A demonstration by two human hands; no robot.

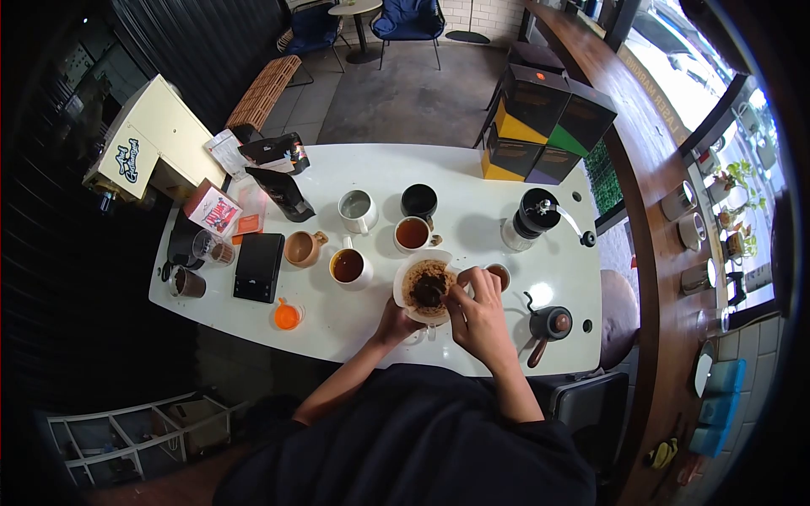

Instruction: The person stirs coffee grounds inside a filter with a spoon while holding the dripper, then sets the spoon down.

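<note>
A white paper coffee filter [407,282] with wet dark grounds [428,289] sits in a coffee dripper near the table's front edge. My left hand [396,323] is closed around the left side of the dripper, whose body is mostly hidden. Against the filter's right rim, my right hand [483,310] is pinched, its fingertips on the paper. A clear handle [431,332] shows below the dripper. Just beyond stand a white mug of dark liquid [347,265] and a cup of reddish-brown liquid [413,234]. A small brown cup [499,275] is partly behind my right hand.
To the right are a gooseneck kettle [550,323], a hand grinder [536,215] and stacked black boxes [544,118]. On the left lie a black scale [259,267], an orange cup-like item [288,315] and coffee bags [281,192]. A brown cup [302,249], grey mug [358,211] and black cup [418,201] stand mid-table.
</note>
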